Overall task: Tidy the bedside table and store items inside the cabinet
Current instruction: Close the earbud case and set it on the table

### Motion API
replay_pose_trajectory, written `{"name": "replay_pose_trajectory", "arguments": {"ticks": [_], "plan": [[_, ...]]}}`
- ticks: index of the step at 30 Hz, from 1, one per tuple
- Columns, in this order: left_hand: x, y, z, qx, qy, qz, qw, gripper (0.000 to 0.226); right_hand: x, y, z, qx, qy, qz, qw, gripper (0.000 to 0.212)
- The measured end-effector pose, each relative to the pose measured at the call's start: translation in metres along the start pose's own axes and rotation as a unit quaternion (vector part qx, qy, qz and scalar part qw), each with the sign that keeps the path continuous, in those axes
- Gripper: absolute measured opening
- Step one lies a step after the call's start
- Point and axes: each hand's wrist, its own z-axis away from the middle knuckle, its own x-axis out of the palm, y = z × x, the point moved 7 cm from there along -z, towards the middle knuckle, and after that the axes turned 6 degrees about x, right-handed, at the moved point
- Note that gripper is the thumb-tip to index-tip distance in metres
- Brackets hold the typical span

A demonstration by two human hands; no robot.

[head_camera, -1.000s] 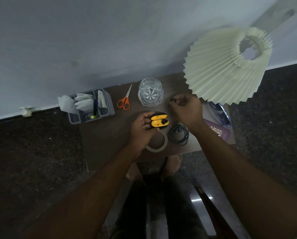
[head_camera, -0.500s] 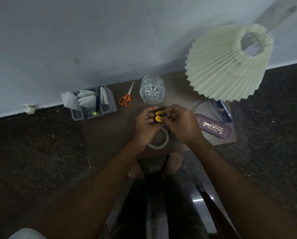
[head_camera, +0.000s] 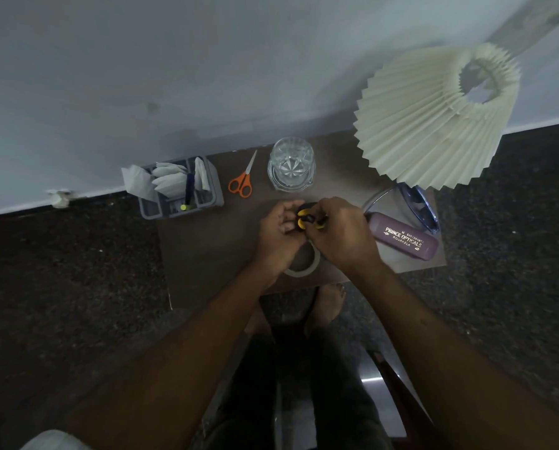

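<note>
Above the middle of the brown bedside table (head_camera: pixel 206 254), my left hand (head_camera: pixel 276 237) holds a small yellow and black earbud case (head_camera: pixel 304 217). My right hand (head_camera: pixel 340 233) meets it from the right, fingertips curled onto the case. A roll of pale tape (head_camera: pixel 304 271) lies on the table under my wrists, partly hidden. The coiled dark cable seen earlier is hidden under my right hand.
Orange-handled scissors (head_camera: pixel 241 186) and a clear ribbed glass (head_camera: pixel 291 165) sit at the back. A grey organiser (head_camera: pixel 213 199) with tissues stands at the left edge. A purple spectacle case (head_camera: pixel 405 240), blue glasses (head_camera: pixel 419 206) and a pleated lampshade (head_camera: pixel 434 118) fill the right.
My right hand came down from the back of the table to the earbud case, and both hands now close round it. The cable went out of sight under my right hand.
</note>
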Motion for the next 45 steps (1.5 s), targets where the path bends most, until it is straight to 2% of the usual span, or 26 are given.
{"name": "replay_pose_trajectory", "arguments": {"ticks": [5, 7, 10, 12, 15, 18, 20, 22, 31, 38, 42, 45], "plan": [[-0.001, 0.001, 0.002, 0.001, -0.009, 0.002, 1.0, 0.053, -0.001, 0.001, 0.003, 0.011, 0.009, -0.024, 1.0, 0.015], [-0.001, 0.002, 0.003, -0.005, -0.012, 0.014, 1.0, 0.055, -0.007, 0.012, 0.003, 0.084, 0.036, -0.112, 0.989, 0.009], [-0.001, 0.004, 0.005, -0.011, -0.024, 0.018, 1.0, 0.057, -0.015, 0.035, 0.003, 0.201, 0.062, -0.22, 0.953, 0.009], [-0.001, 0.005, 0.005, -0.014, -0.035, 0.018, 0.999, 0.058, -0.014, 0.046, 0.001, 0.255, 0.036, -0.262, 0.93, 0.013], [0.0, 0.007, 0.007, -0.019, -0.058, 0.016, 0.998, 0.06, -0.004, 0.051, 0.001, 0.319, -0.053, -0.345, 0.881, 0.024], [0.002, 0.011, 0.008, -0.021, -0.076, 0.012, 0.997, 0.061, 0.005, 0.053, 0.003, 0.343, -0.136, -0.389, 0.844, 0.029], [0.002, 0.014, 0.009, -0.022, -0.083, 0.011, 0.996, 0.061, 0.006, 0.054, 0.003, 0.344, -0.156, -0.406, 0.832, 0.03], [0.002, 0.016, 0.008, -0.022, -0.087, 0.008, 0.996, 0.061, 0.005, 0.055, 0.003, 0.338, -0.163, -0.413, 0.83, 0.028], [0.003, 0.019, 0.009, -0.039, -0.084, 0.012, 0.996, 0.055, -0.001, 0.053, 0.001, 0.289, -0.163, -0.387, 0.86, 0.016], [0.005, 0.022, 0.01, -0.068, -0.075, 0.048, 0.994, 0.044, 0.002, 0.056, 0.001, 0.284, -0.158, -0.411, 0.852, 0.005], [0.008, 0.021, 0.01, -0.082, -0.065, 0.052, 0.993, 0.043, 0.003, 0.058, 0.003, 0.287, -0.153, -0.414, 0.85, 0.006], [0.012, 0.016, 0.009, -0.109, -0.031, 0.063, 0.992, 0.044, 0.002, 0.058, 0.003, 0.273, -0.151, -0.389, 0.867, 0.015]]}}
